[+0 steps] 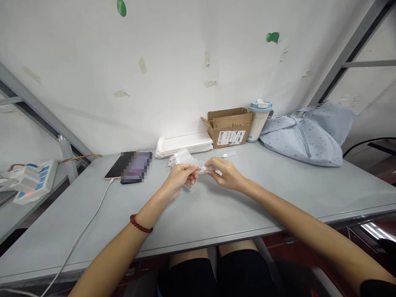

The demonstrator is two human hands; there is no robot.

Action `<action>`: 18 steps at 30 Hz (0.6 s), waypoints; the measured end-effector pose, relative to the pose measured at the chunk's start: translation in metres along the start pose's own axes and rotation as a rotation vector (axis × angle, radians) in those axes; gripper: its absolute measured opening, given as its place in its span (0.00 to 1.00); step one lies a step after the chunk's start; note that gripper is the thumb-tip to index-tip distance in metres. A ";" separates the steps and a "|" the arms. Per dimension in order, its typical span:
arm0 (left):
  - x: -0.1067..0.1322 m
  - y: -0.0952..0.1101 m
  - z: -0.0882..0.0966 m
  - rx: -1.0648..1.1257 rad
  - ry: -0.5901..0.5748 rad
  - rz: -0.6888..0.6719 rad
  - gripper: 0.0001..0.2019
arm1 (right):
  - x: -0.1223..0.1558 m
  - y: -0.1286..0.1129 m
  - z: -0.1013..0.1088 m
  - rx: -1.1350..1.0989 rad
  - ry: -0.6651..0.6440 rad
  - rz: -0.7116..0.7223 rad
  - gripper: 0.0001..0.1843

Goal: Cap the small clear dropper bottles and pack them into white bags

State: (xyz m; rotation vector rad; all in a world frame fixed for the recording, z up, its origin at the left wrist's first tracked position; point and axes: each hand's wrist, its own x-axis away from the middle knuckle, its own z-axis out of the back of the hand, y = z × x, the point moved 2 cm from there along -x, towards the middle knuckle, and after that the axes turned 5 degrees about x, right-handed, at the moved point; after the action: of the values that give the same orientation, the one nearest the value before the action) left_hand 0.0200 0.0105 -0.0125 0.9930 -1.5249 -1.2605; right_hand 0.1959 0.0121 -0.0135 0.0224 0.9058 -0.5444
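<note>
My right hand [227,173] is closed round a small white tube-like piece [204,168], its tip towards the left. Thumb and fingers of my left hand [185,176] pinch together right beside that tip; a thin, clear loop seems to stand between the hands, but what the left fingers hold is too small to make out. Just behind my left hand lies a bundle of white pieces [182,156] with thin strings at its left end. Another small white tube [229,154] rests on the table beyond my right hand. Part of a white object shows under my left hand.
Along the wall stand a stack of white flat trays [185,144], an open cardboard box [230,128], a lidded cup [259,121] and a pale blue fabric bag [303,138]. Two phones [136,167] lie left on the grey table [247,214]; a white cable [89,222] runs from one.
</note>
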 end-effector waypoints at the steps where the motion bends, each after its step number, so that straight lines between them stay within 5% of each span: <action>1: -0.001 0.000 0.001 0.005 0.008 0.006 0.16 | 0.000 0.001 0.001 0.002 0.001 -0.006 0.03; 18: 0.002 -0.004 0.000 -0.107 -0.070 -0.037 0.12 | 0.010 -0.002 -0.009 -0.098 -0.018 -0.133 0.03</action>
State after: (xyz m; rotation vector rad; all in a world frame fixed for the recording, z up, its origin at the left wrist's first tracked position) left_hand 0.0199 0.0081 -0.0164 0.9203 -1.4813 -1.4008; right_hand 0.1934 0.0084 -0.0257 -0.1322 0.9196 -0.6224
